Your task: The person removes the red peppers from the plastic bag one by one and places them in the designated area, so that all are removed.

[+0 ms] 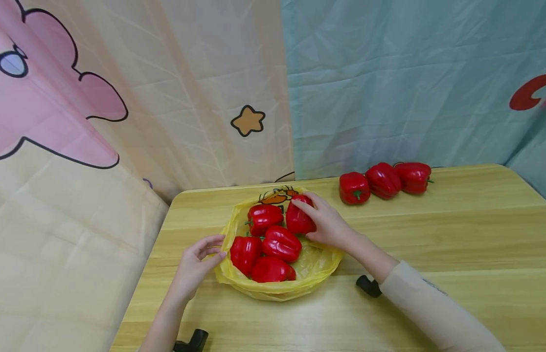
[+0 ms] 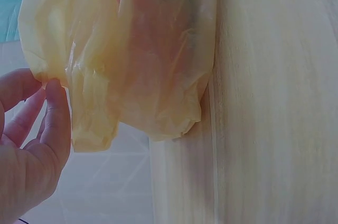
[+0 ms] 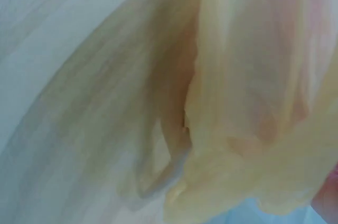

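Note:
A yellow plastic bag (image 1: 279,292) lies wide-mouthed on the table, with several red bell peppers (image 1: 282,243) inside. My left hand (image 1: 198,261) pinches the bag's left rim between thumb and fingers. The left wrist view shows this hand (image 2: 37,134) at the thin edge of the bag (image 2: 153,76). Over the bag's far right part, my right hand (image 1: 328,222) grips another red bell pepper (image 1: 299,215), thumb and fingers around its side. In the right wrist view the bag (image 3: 237,155) hides most of that hand and the pepper.
Three more red bell peppers (image 1: 385,181) sit in a row near the table's back edge, right of the bag. Black devices (image 1: 369,286) show by both forearms. A printed curtain (image 1: 365,88) hangs behind the wooden table (image 1: 453,234).

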`<state>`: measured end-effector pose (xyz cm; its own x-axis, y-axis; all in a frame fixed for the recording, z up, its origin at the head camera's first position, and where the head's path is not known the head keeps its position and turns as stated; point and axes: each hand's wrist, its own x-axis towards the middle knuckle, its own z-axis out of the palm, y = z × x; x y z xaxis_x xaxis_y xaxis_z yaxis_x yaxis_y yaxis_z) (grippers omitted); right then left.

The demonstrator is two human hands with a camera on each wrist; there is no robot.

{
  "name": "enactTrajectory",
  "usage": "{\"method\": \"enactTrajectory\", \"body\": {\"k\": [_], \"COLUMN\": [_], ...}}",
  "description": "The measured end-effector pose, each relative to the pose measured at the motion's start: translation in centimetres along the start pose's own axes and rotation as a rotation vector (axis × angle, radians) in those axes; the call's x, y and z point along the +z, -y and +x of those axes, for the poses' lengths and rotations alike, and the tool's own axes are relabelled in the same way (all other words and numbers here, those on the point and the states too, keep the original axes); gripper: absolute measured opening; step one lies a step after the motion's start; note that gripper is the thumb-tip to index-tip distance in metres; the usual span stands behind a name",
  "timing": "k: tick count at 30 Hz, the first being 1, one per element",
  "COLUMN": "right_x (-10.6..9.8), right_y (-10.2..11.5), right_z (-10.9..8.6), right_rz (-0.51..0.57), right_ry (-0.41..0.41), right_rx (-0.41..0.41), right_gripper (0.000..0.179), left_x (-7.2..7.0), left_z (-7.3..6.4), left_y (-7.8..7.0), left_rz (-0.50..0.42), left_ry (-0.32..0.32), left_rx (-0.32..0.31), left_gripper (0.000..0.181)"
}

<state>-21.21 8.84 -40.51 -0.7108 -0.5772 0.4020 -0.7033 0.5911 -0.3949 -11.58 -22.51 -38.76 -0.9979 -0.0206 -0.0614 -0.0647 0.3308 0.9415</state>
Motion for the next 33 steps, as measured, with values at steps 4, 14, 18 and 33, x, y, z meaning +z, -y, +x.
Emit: {"method": "enactTrajectory", "body": {"k": [4, 14, 18, 33], "right_x": [-0.6, -1.9, -2.4, -4.6], "right_y": [0.0, 0.3, 0.5, 1.5], "right_z": [-0.2, -0.6, -0.7, -1.2], "right_rz": [0.016, 0.063, 0.089, 0.177], "right_ry": [0.006, 0.009, -0.009, -0.016], "right_rx": [-0.002, -0.031, -0.048, 0.017], "right_gripper": [0.081, 0.082, 0.082, 0.081], "left_x": [0.0, 0.0, 0.0, 0.0], "left_z": [0.0, 0.1, 0.0, 0.1], "left_y": [0.0, 0.2, 0.2, 0.1], "left_rz": [0.002, 0.003, 0.004, 0.008], "left_ry": [0.001, 0.0, 0.002, 0.003], "left_rx": [0.001, 0.004, 0.008, 0.002], "left_gripper": [0.038, 0.038, 0.038, 0.038]}}
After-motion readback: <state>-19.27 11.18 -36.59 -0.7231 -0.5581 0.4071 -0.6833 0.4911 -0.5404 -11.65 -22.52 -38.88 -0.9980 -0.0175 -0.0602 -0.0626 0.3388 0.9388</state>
